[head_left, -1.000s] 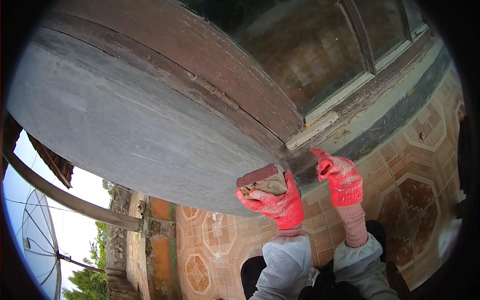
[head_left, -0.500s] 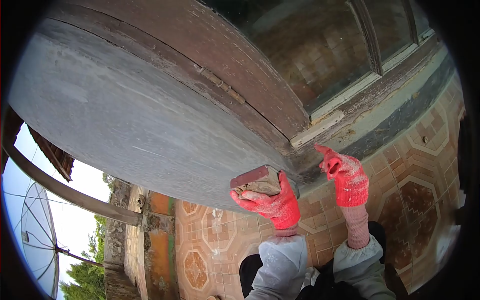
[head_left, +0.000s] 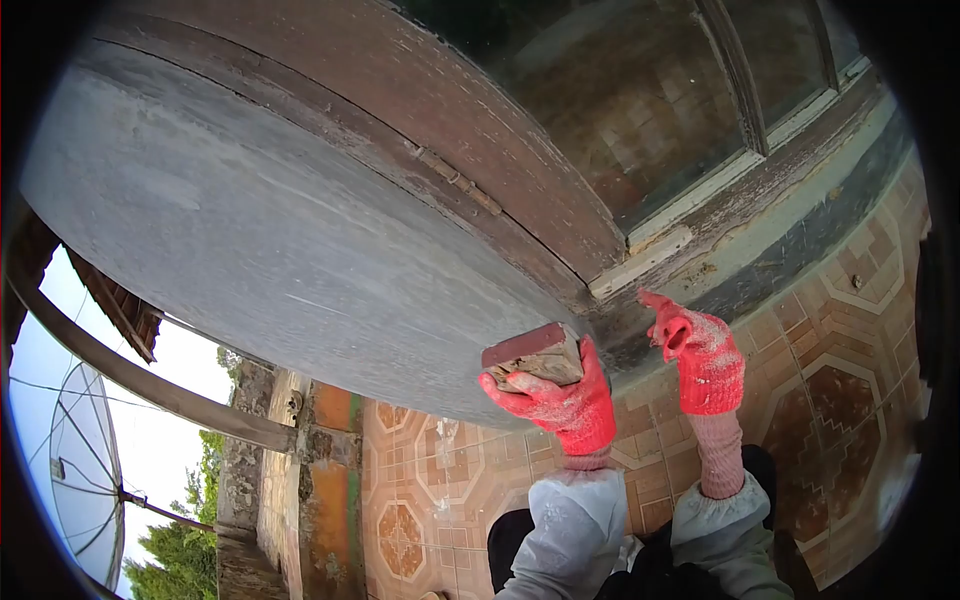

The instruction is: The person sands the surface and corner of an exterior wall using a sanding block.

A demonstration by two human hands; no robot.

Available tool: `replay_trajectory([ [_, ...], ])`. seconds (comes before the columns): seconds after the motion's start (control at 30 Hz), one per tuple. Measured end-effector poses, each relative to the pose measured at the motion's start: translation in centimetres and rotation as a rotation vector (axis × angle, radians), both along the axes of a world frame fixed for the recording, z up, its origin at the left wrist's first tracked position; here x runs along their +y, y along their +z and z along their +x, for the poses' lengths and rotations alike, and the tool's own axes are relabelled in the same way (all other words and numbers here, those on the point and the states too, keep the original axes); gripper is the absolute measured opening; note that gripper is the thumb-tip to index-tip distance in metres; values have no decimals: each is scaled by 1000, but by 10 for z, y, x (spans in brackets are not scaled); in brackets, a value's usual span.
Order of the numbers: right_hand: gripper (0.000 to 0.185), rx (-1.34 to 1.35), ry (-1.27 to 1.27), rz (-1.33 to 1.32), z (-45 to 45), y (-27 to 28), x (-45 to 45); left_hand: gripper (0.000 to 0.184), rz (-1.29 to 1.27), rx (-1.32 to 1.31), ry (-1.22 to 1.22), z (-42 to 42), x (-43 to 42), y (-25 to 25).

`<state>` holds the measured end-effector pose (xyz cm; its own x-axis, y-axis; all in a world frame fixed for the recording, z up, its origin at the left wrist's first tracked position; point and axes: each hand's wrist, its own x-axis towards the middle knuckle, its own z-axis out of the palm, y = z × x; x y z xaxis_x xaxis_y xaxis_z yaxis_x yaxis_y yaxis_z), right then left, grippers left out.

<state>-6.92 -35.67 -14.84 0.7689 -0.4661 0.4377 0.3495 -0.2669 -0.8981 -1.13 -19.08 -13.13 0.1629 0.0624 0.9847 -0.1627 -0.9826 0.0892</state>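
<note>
My left hand (head_left: 565, 405), in a dusty red knit glove, grips a sanding block (head_left: 530, 358). The block is wood with a reddish-brown abrasive face on one side, and it sits against or very close to the grey wall (head_left: 260, 240); exact contact is hidden. My right hand (head_left: 705, 350), gloved alike and whitened with dust, holds nothing that I can see. Its index finger reaches toward the wooden sill (head_left: 645, 262) at the frame's lower corner, while the other fingers are loosely bent and apart.
A weathered brown wooden frame (head_left: 540, 170) with a hinge (head_left: 458, 182) borders glass panes (head_left: 640, 110). Patterned tiles (head_left: 440, 490) cover the floor. At left are a low, worn wall (head_left: 330, 500), a curved beam (head_left: 150, 385) and a satellite dish (head_left: 85, 470).
The whole view has shifted slightly, so most things appear farther right. My left hand and the block have moved a little up along the wall toward the frame. My right hand keeps nearly the same pose.
</note>
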Motion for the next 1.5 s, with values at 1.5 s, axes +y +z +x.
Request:
replay_trajectory([
  [1.5, 25, -71, 18, 110, -3, 1, -1, 127, 62, -15, 45, 11, -10, 51],
])
